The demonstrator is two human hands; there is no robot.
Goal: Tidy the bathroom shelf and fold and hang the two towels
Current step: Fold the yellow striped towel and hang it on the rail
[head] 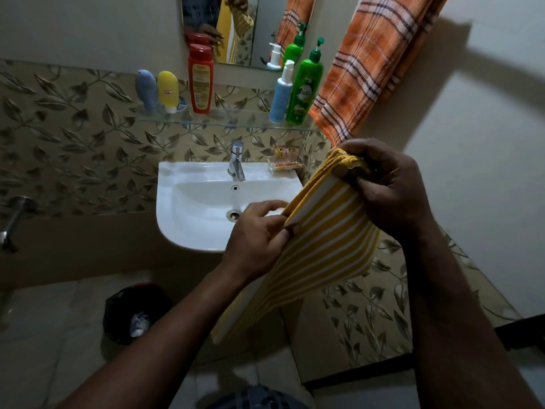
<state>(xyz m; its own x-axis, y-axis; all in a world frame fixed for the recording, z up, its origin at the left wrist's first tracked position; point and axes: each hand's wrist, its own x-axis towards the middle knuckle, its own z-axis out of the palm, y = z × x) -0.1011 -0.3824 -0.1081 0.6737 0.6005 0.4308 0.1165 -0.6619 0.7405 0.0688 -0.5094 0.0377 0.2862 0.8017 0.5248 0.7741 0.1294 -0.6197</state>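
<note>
A yellow towel with white stripes [321, 243] hangs folded in front of me, over the right side of the sink. My right hand [392, 190] grips its bunched top edge. My left hand [259, 231] pinches its left edge lower down. An orange checked towel [371, 66] hangs on the wall at the upper right. On the glass shelf [224, 121] stand a grey tube [146, 90], a yellow tube [168, 90], a red bottle [200, 79], a white-and-blue pump bottle [281, 94] and a green pump bottle [305, 90].
A white sink [188, 208] with a chrome tap [236, 159] sits below the shelf. A soap dish [284, 165] stands on its right rim. A mirror [244, 28] hangs above. A black bin [132, 312] stands on the floor at the left.
</note>
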